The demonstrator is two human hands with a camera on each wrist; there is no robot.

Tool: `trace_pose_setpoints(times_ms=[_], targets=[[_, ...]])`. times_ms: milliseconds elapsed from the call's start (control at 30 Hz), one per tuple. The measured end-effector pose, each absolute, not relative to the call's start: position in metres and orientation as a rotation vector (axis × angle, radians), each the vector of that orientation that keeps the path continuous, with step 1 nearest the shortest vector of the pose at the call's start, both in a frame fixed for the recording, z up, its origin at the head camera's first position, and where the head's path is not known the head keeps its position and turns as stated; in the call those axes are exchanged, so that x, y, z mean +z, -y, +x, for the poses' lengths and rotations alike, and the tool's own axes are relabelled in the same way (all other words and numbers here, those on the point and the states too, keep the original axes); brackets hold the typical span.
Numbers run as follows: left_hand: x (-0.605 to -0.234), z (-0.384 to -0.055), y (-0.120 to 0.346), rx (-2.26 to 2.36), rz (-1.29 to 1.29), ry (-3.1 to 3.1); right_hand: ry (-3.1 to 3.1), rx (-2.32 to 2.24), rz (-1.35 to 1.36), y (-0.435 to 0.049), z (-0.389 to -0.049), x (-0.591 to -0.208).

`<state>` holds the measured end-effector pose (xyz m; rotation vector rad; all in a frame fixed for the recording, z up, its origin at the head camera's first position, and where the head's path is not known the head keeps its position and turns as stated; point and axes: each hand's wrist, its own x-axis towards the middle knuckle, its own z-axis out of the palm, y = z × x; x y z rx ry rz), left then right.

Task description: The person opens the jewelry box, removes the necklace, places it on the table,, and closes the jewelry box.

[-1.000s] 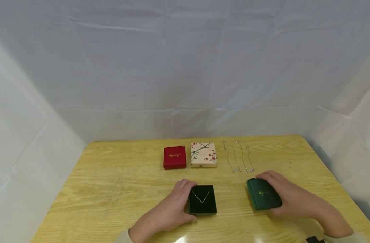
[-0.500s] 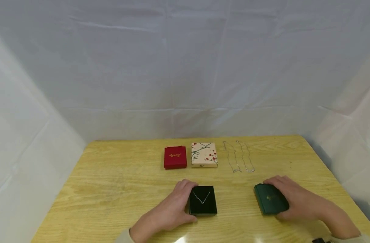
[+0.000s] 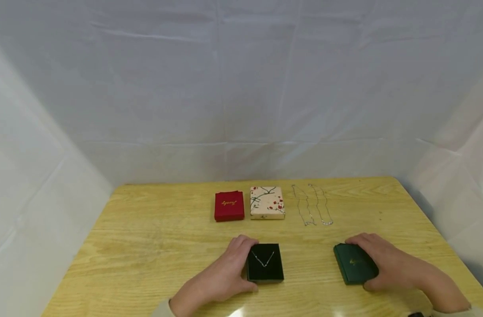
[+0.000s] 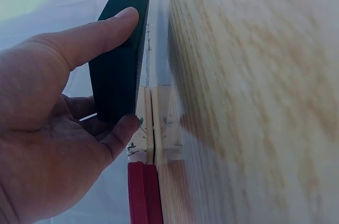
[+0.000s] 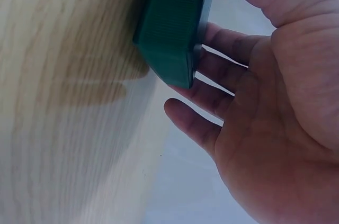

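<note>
A dark green box base [image 3: 264,275] sits on the table near its front, lined in black, with a thin silver necklace [image 3: 264,264] lying in a V on the lining. My left hand [image 3: 229,268] grips its left side, thumb at the near edge and fingers at the far edge; the left wrist view shows the same box base [image 4: 114,75] between thumb and fingers. To the right, my right hand [image 3: 388,264] holds the green box lid [image 3: 354,264] with gold lettering by its right side. In the right wrist view the lid [image 5: 172,28] is close over the wood.
Behind the hands lie a red box [image 3: 229,205] with gold lettering and a cream floral box [image 3: 267,202]. Two silver necklaces, a left one [image 3: 306,207] and a right one [image 3: 322,207], are stretched out beside them. White cloth [image 3: 241,97] surrounds the wooden table [image 3: 154,233].
My right hand has moved right and slightly nearer with the green lid, which has come down toward the table. The left hand and the box base stay in place.
</note>
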<state>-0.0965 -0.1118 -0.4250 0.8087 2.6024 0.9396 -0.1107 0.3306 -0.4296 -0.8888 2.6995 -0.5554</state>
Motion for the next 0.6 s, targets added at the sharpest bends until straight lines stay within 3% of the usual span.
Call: trace_pose_setpoints(times_ms=[600], targets=[[-0.4312, -0.0983, 0.111, 0.903, 0.795, -2.553, -2.692, -0.553, -0.941, -0.3319, -0.1123, -0.4372]])
